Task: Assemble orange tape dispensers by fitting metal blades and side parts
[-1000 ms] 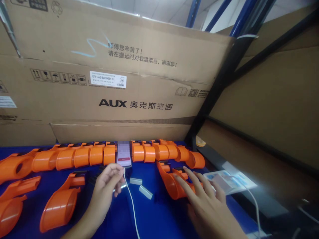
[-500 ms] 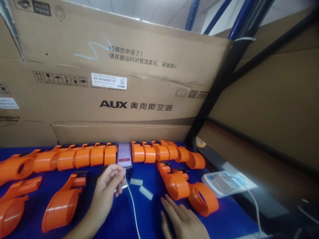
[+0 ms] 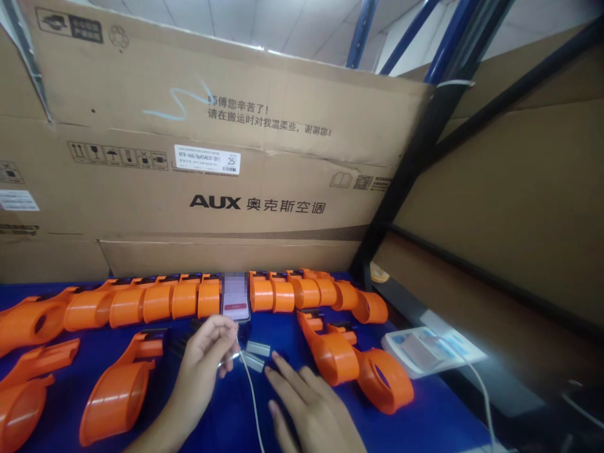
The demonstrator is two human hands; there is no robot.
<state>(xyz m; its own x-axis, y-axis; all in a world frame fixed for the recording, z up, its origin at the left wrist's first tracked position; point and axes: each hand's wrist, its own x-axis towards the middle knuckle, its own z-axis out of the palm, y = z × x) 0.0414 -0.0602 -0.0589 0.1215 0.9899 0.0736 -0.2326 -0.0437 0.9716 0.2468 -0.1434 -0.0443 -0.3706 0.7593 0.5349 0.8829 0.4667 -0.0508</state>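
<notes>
My left hand (image 3: 207,355) pinches the end of a white cable (image 3: 251,390) just below a phone (image 3: 234,297) that stands upright at the back of the blue table. My right hand (image 3: 306,402) is open, palm down, with its fingertips beside the nearer of two small grey-green strips. The farther strip (image 3: 258,348) lies a little beyond the nearer strip (image 3: 252,362). A thin shiny piece shows at my left fingers, too small to name. Orange ring-shaped holders (image 3: 185,299) stand in a row on both sides of the phone.
More orange holders lie at the left front (image 3: 116,396) and to the right (image 3: 387,380). A white box with a cable (image 3: 419,349) sits at the right edge. Behind the table stands a large cardboard sheet (image 3: 264,170), with a dark metal post (image 3: 401,182) at its right.
My right hand has moved left to the strips. The nearer strip has shifted left and up, closer to the other one. My left hand stays nearly in place, still pinching the cable.
</notes>
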